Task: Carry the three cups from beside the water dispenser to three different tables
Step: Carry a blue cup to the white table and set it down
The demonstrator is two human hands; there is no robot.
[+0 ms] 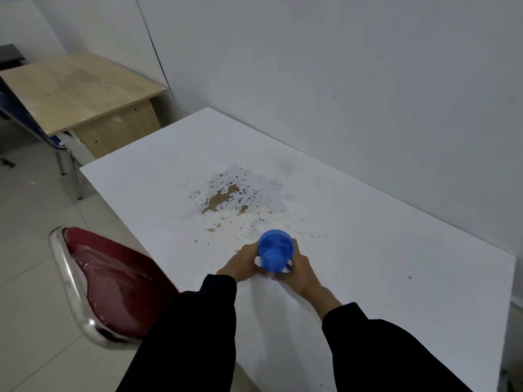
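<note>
White laminate is flaking on the table (353, 250) spreading beyond and beneath both hands, a worn patch (226, 199) baring brown board just past them. Off to the left hand's side a red chair (113, 281) is standing, and farther that way a wooden desk (73, 89). The blue cup (275, 250) is sitting between the palms, the left hand (240, 264) and right hand (300, 267) both wrapping around its sides. I judge that letting go unevenly, or seating it on the rough flaked patch, risks tipping it. No brand, label or writing is showing anywhere.
</note>
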